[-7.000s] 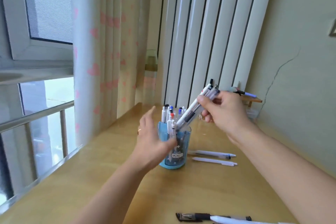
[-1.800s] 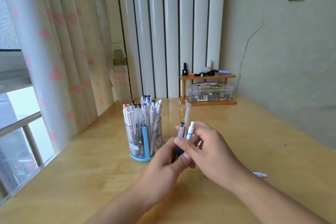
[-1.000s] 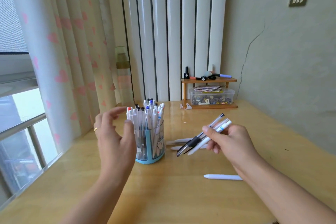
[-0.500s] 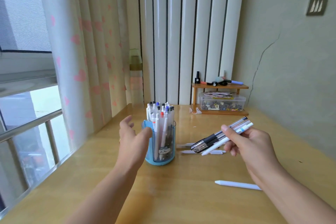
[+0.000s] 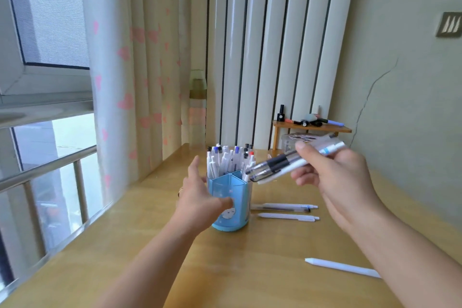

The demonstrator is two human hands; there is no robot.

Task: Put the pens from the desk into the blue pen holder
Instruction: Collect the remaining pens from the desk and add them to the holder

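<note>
The blue pen holder (image 5: 237,187) stands mid-desk, packed with several white pens (image 5: 226,159). My left hand (image 5: 200,201) grips its left side, thumb across the front. My right hand (image 5: 332,175) holds a small bundle of pens (image 5: 282,164), tilted, their lower tips just above the holder's right rim. Two pens (image 5: 287,211) lie side by side on the desk right of the holder. One white pen (image 5: 342,267) lies nearer me, partly hidden by my right forearm.
A small wooden shelf (image 5: 312,129) with markers and a clear box under it stands at the back by the wall. A curtain (image 5: 130,70) and window railing (image 5: 45,170) run along the desk's left edge. The wall closes the right side.
My left hand has closed on the holder's side. My right hand has carried the pen bundle left and up until the tips reach the holder's rim. The view has shifted.
</note>
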